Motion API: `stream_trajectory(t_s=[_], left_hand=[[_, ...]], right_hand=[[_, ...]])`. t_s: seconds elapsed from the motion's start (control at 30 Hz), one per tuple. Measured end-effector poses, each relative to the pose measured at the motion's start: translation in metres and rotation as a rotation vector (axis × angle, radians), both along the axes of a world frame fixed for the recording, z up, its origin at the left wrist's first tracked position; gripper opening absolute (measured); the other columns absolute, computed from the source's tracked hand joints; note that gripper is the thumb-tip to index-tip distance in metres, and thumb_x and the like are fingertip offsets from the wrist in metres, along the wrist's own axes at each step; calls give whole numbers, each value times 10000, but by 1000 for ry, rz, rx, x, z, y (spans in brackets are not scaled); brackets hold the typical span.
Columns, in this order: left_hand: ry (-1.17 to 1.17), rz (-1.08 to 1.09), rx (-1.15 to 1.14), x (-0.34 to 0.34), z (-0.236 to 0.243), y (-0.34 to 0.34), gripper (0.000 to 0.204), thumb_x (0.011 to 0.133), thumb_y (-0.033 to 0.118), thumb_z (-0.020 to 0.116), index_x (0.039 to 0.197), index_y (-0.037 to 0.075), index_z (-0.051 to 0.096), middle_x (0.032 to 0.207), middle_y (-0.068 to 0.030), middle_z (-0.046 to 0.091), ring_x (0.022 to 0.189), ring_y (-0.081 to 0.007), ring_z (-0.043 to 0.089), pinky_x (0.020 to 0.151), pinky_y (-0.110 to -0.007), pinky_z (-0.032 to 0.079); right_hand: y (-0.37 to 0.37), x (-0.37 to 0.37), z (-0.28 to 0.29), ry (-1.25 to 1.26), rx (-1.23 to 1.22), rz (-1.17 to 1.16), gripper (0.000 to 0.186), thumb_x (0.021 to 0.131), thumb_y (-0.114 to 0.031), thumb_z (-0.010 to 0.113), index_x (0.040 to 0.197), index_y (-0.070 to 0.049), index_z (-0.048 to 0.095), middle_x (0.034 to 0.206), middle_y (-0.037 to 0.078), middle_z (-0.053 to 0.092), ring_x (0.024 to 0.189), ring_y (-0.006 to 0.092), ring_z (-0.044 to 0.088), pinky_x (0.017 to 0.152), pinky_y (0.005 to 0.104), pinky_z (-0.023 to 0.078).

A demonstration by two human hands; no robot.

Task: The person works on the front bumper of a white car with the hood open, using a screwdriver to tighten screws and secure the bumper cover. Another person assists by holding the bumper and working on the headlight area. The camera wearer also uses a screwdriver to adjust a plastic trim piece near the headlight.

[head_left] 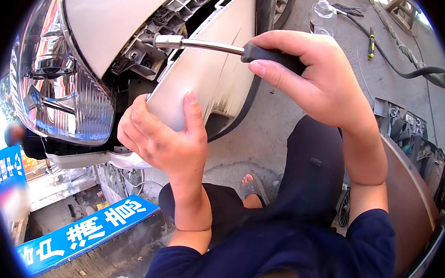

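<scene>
My right hand (317, 71) is closed around the black handle of a socket driver (212, 45). The shiny shaft points left, and its socket end lies at a dark plastic bracket (140, 57) below the edge of a pale car fender (107, 26). My left hand (167, 134) grips the upper edge of a loose white bumper (231, 70), thumb on its outer face, fingers curled over the edge and partly hidden. Dark scrapes mark the bumper. Left of my left hand sits a clear headlight (72, 109). Whether the socket sits on a fastener cannot be made out.
A wheel (287, 2) shows beyond the bumper. On the concrete stand a clear plastic bottle (324, 19), a yellow-and-black hand tool (371, 43) and a thick cable (405, 73). Removed car parts (408, 124) lie at right. A blue sign (89, 230) lies at lower left.
</scene>
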State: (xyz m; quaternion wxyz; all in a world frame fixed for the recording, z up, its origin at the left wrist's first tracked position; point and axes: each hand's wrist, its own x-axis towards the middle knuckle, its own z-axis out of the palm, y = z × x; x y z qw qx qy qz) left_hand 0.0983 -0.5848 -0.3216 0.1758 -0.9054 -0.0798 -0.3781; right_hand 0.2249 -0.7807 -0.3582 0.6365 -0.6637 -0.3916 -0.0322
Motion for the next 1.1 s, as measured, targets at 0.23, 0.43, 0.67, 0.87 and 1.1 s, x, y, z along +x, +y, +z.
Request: stream_trajectory(t_s=[0.23,0.43,0.67,0.87,1.1], left_hand=[[51,82,-64,-5,-1,-2,602,758,361,764,1154,-14,508,1091,-156,509,1040,-342,449,927,-482,330],[83,97,-142,-12,0,-12,673,739,360,769,1213,-15,472,1124,-159,500,1083,-338,430,958,-469,314],[84,67,-200,-18,-1,-10,741,680,388,790,1221,-6,470,1151,-158,489,1093,-331,419,967,-465,306],[106,61,-192,-20,0,-9,780,649,397,798,1228,-7,469,1149,-164,484,1089,-340,414,960,-467,307],[119,66,-216,-19,3,-12,772,649,395,797,1223,-10,476,1113,-162,488,1060,-344,432,938,-474,321]], right_hand=[[2,19,10,8,-20,-11,215,830,-107,709,983,30,643,773,71,654,704,125,614,660,250,491],[8,24,22,-17,-30,-24,194,837,-115,703,947,30,636,758,56,649,685,105,598,633,236,476],[14,19,26,-6,-161,3,191,845,-129,696,936,27,632,745,48,644,666,89,581,608,225,456],[13,18,42,44,-311,39,191,852,-142,691,926,23,629,734,41,639,649,76,567,585,216,439],[19,21,67,156,-492,87,193,860,-156,685,915,19,626,722,33,633,630,60,550,559,205,419]])
